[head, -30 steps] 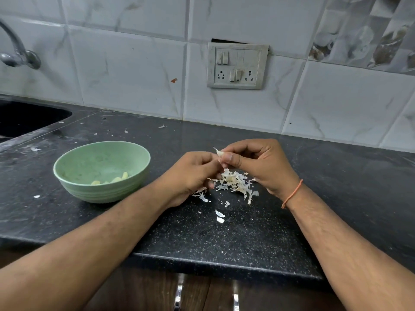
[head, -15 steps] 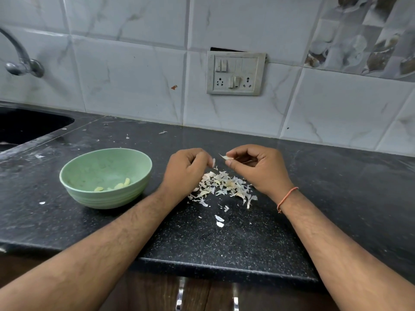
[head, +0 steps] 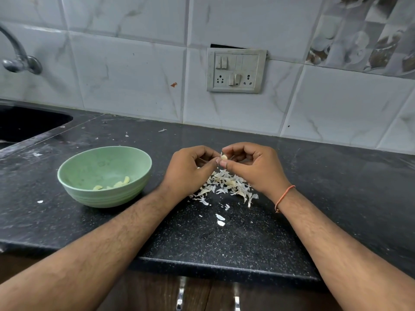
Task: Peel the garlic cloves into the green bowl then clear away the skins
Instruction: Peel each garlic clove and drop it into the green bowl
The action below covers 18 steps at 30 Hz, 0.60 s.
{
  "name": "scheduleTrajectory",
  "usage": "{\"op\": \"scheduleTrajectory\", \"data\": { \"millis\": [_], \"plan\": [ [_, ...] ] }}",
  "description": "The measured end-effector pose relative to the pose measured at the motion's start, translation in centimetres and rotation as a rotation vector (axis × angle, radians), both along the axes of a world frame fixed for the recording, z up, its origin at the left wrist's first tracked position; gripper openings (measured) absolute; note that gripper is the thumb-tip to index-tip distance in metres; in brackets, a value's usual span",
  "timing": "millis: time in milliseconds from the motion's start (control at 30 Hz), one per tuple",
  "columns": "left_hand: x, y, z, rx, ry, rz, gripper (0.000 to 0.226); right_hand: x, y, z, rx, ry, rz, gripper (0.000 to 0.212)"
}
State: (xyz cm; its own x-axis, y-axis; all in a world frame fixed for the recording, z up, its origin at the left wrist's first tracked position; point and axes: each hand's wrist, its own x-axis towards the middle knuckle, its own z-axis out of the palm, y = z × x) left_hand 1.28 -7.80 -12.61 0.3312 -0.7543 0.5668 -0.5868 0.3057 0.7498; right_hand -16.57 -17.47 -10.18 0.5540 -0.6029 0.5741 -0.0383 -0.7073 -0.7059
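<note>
Black speckled stone countertop (head: 224, 239) is being used as the work surface, with white marbled tiles (head: 134, 86) behind it. 1 garlic clove (head: 224, 157) is being pinched between the thumb and forefinger of the right hand (head: 253, 169), its fingers curled around it. The left hand (head: 188, 171) is being held against the right, fingers curled, its fingertips meeting the clove at the same point; whether the clove is being gripped by them or only touched cannot be told. Both hands are being held above a loose pile of garlic skins (head: 226, 187) lying on the countertop, with a few stray flakes scattered nearer the front edge. A green bowl (head: 104, 189) is being kept to the left of the left hand, apart from it, and several peeled cloves (head: 120, 183) are being held inside it. An orange thread (head: 284, 197) is being worn on the right wrist. A sink (head: 27, 124) and a tap (head: 18, 57) are being shown at far left, and a switch plate (head: 235, 70) on the wall.
</note>
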Motion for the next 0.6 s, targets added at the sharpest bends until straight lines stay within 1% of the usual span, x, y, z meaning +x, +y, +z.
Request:
{"op": "scheduleTrajectory", "data": {
  "millis": [267,433,600],
  "plan": [
    [0.28,-0.31,-0.33,0.004,0.032,0.009,0.004,0.14,-0.34,-0.24,0.016,0.011,0.042,0.023],
    [0.44,-0.41,-0.42,0.025,0.077,-0.009,0.002,0.16,-0.4,-0.26,-0.022,0.009,0.046,0.024],
    [0.04,0.45,0.47,0.126,0.253,-0.098,0.005,0.07,-0.35,-0.14,-0.141,0.03,0.048,0.023]
  ]
}}
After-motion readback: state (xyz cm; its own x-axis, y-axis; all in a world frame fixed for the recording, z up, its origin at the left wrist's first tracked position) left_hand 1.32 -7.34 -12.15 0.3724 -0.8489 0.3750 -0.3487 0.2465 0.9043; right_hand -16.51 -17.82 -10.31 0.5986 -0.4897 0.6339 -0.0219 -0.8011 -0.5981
